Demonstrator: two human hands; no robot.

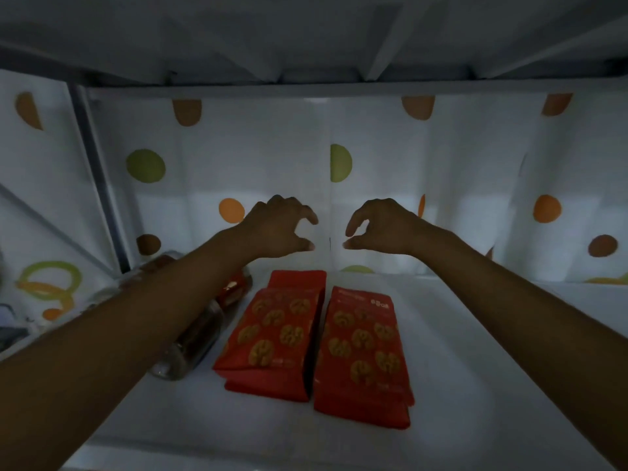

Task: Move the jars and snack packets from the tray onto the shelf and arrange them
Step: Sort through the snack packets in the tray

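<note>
Red snack packets printed with walnuts lie flat on the white shelf point(475, 334). The left stack point(272, 338) has another red packet point(297, 278) behind it, and the right stack point(365, 355) lies beside it. A clear jar point(190, 348) with dark contents lies on its side to the left, partly hidden under my left forearm. A second jar with a red label point(234, 288) sits behind it. My left hand point(277, 229) and right hand point(380, 227) hover above the far end of the packets, fingers loosely curled, holding nothing.
A white curtain with orange, green and brown dots point(373, 185) forms the shelf's back and sides. The shelf above point(306, 39) hangs low overhead. A grey metal post point(98, 185) stands at the back left. The scene is dim.
</note>
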